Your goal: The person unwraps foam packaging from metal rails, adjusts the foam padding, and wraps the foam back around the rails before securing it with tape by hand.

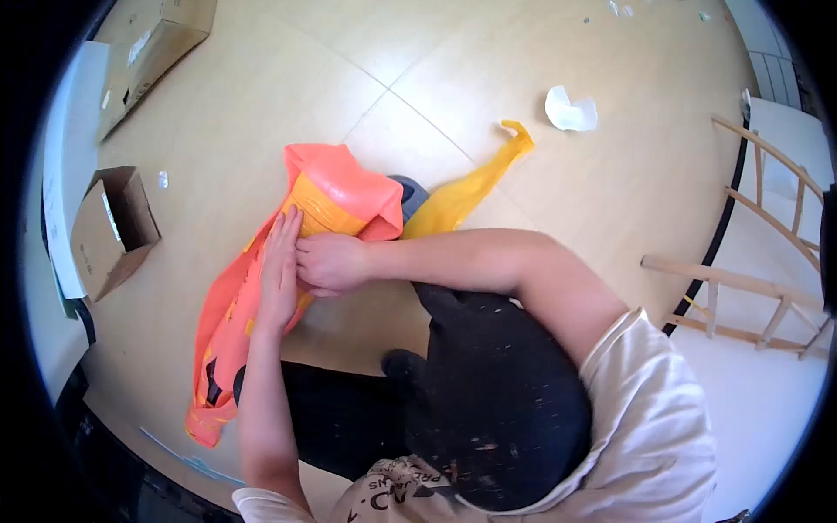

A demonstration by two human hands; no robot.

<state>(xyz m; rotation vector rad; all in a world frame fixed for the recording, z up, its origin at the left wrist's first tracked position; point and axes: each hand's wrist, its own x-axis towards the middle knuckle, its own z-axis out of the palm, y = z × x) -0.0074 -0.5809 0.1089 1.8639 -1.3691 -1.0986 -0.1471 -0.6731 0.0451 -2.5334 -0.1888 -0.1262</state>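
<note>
A coral-pink plastic item [228, 315] with orange-yellow bands and black marks stretches from the lower left up to a broad folded end at the centre. My left hand [279, 261] lies flat along its edge, fingers extended and close together. Pressed beside it is my right hand [331, 261], its fingers curled against the item; what they grip is hidden. A yellow plastic strip [462, 196] extends to the upper right from beside the pink folds. Part of a grey-blue object [408, 192] shows between the two.
An open cardboard box [103, 248] stands at the left, with a larger cardboard piece [157, 54] above it. A crumpled white piece [571, 111] lies on the tiled floor [349, 44]. Wooden ladder-like frames [741, 281] are at the right. My black-clad legs are below my hands.
</note>
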